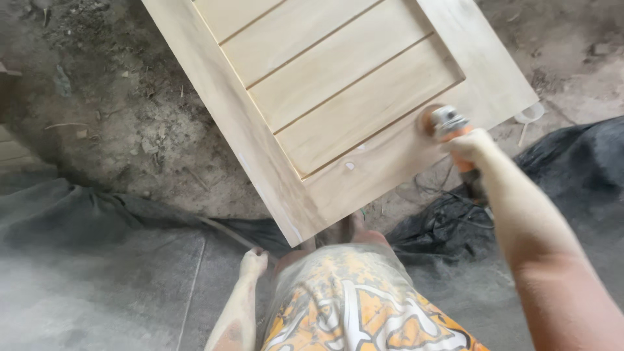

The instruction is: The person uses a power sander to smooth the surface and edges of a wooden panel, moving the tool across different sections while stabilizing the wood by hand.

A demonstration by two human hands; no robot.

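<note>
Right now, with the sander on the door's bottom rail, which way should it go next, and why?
Probably slide the sander in the right hand leftward along the bottom rail of the wooden door. It sits at the rail's right end, and a pale spot shows further left.
</note>
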